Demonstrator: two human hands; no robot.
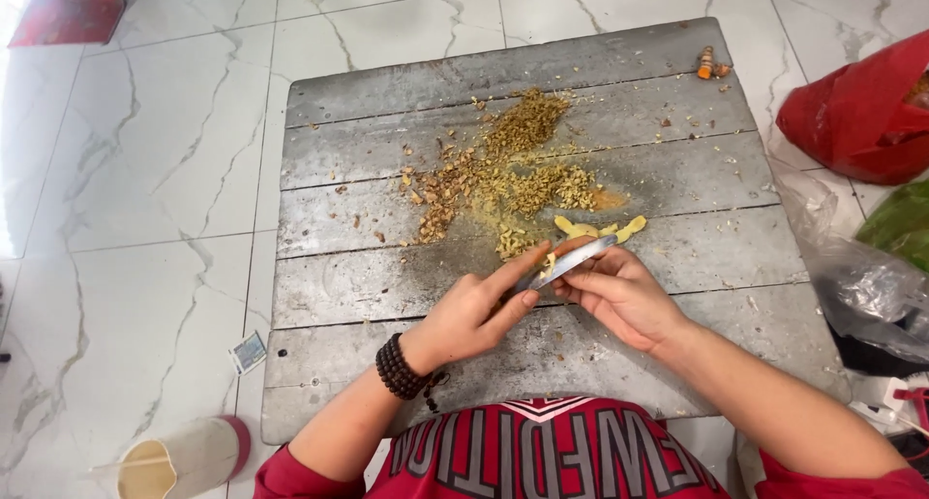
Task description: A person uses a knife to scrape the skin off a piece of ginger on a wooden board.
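low centre of the frame: left hand (474, 315) with a dark bead bracelet (399, 367) on the wrist, fingers curled around a small orange-yellow root piece (566, 248) near the blade, thumb stretched along it. right hand (619, 291) closed on a knife (566, 264), blade lying flat and pointing left toward the left hand, edge against the root piece; handle hidden inside the hand. both hands touch, just above a grey wooden plank tabletop (387, 286) that sits on a white marble floor (145, 170). just above the hands lie peeled yellow pieces (590, 230), and beyond them a spread heap of brownish peel scraps (503, 170) across the middle of the frame. one small orange root (707, 63) lies at the upper right corner of the tabletop, well apart. right edge: red plastic bag (856, 112), clear plastic bag (852, 276) below it, something green beside. lower left: pale cup with red rim (184, 455) lying on its side on the floor, small card (249, 352) near the tabletop edge.
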